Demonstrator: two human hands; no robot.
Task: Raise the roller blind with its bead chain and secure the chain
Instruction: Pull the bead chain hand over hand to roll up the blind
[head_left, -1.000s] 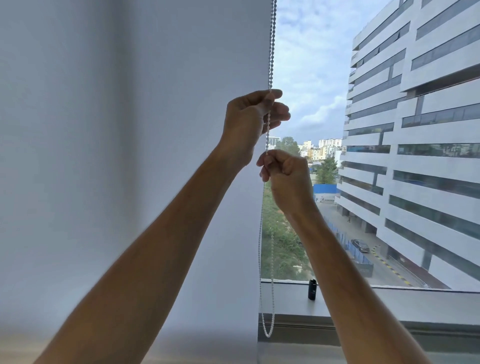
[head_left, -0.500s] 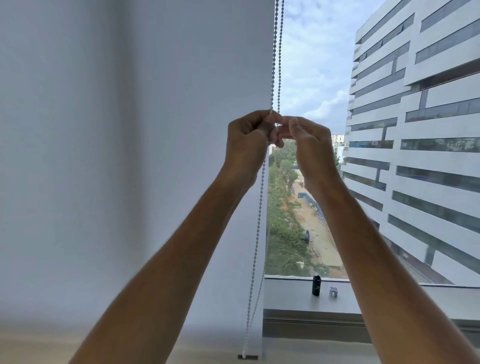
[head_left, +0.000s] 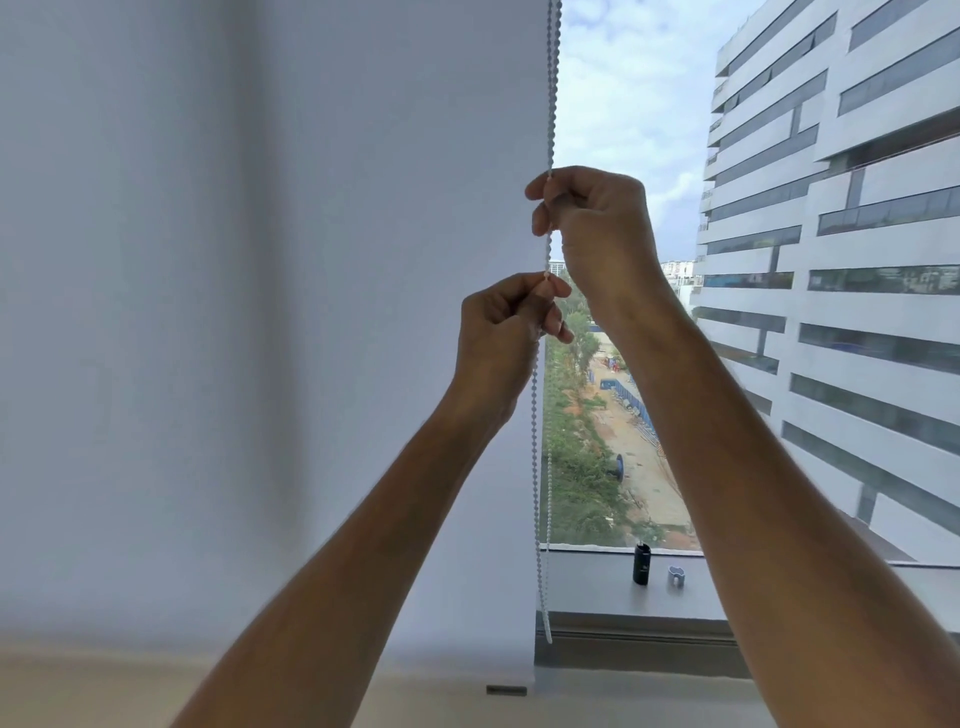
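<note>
Bead chain (head_left: 535, 441) hangs at the right edge of the roller blind (head_left: 260, 312), looped low by the sill (head_left: 597, 587); left hand (head_left: 501, 338) pinches one strand, right hand (head_left: 597, 223) pinches just above it. Keep hand-over-hand pulls short and vertical — small smooth beads slip from a loose grip. Blind fabric is matte, flat, pale grey — a small black cylinder (head_left: 642, 564) stands on the sill.

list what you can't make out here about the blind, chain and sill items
- Head view: the white roller blind roller, cut off by the top edge.
- White bead chain inside both hands, left and right: fingers cover it.
- Small black cylinder and grey clip on the grey sill: too small to identify.
</note>
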